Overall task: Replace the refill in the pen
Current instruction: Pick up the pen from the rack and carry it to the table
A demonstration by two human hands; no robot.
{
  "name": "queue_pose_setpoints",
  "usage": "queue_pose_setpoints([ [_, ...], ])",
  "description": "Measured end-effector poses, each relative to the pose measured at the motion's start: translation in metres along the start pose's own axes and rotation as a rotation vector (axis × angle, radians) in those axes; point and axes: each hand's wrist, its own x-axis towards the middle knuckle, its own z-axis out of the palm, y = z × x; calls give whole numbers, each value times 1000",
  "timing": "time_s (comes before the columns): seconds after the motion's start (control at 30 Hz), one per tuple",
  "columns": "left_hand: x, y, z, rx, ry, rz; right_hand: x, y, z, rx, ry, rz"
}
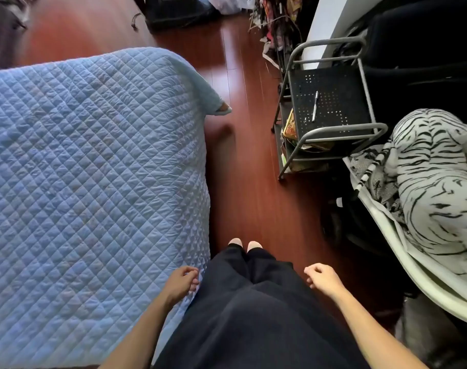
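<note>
A pen (315, 106) with a silver barrel and dark ends lies alone on the black perforated top shelf of a metal cart (341, 131), far ahead at the right. My left hand (181, 280) hangs by my side at the edge of the bed, fingers loosely curled, holding nothing. My right hand (323, 278) hangs at my other side over the floor, also loosely curled and holding nothing. Both hands are far from the pen. No loose refill is visible.
A bed with a blue quilted cover (88, 169) fills the left. A strip of red-brown wooden floor (243, 166) runs between bed and cart. A striped plush tiger (434, 182) lies in a pale tub at the right. Clutter stands at the far end.
</note>
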Motion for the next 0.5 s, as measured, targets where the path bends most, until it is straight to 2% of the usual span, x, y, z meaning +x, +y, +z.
queue_pose_setpoints([
  [0.3, 25, 3, -43, 183, 16, -89, 53, -143, -29, 96, 71, -160],
  [0.5, 69, 62, -86, 197, 32, -129, 80, -204, -44, 112, 102, -146],
])
